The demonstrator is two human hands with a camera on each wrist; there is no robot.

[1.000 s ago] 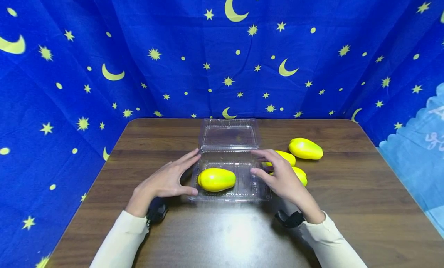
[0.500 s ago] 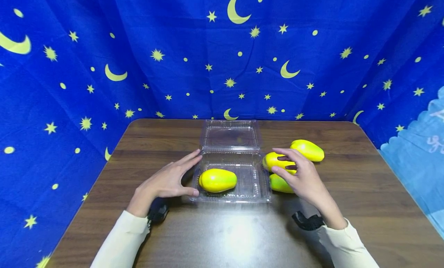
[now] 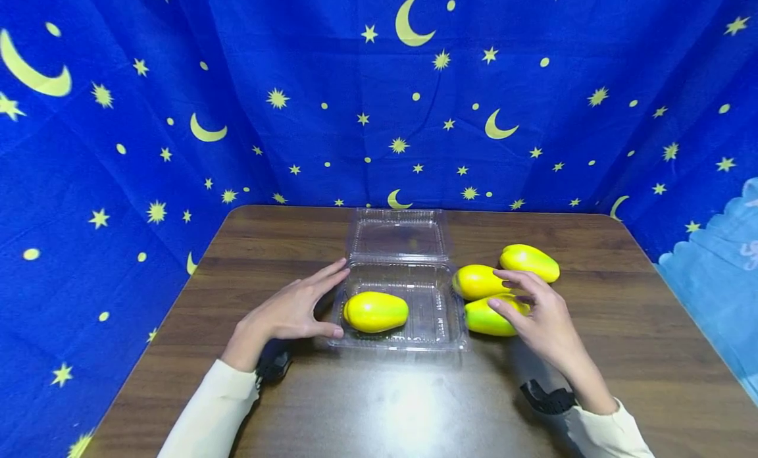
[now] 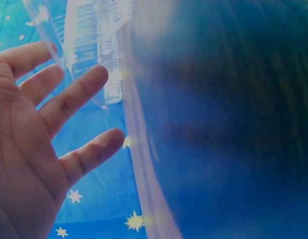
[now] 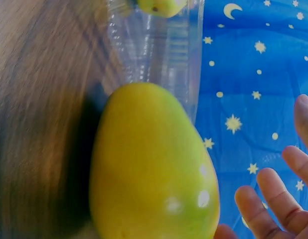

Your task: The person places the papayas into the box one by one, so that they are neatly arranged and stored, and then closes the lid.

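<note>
One yellow papaya (image 3: 376,312) lies in the near half of a clear plastic clamshell box (image 3: 435,326), whose lid (image 3: 398,237) is folded back flat behind it. My left hand (image 3: 293,306) spreads its fingers along the box's left side, thumb and fingertips right at the rim. To the right of the box, my right hand (image 3: 541,313) hovers with parted fingers over the nearest of the loose papayas (image 3: 488,316), overlapping its right end. In the right wrist view that papaya (image 5: 154,169) fills the middle, and the fingers stand apart beside it. Neither hand holds anything.
Two more papayas lie behind the nearest one: a middle papaya (image 3: 476,281) close to the box and a far papaya (image 3: 529,262) farther right. The brown wooden table (image 3: 266,234) ends at a blue curtain (image 3: 331,135) with moons and stars.
My right hand has moved away from the box's right side, rightward and nearer me, over the loose papayas. My left hand stays by the box. The view has tilted slightly.
</note>
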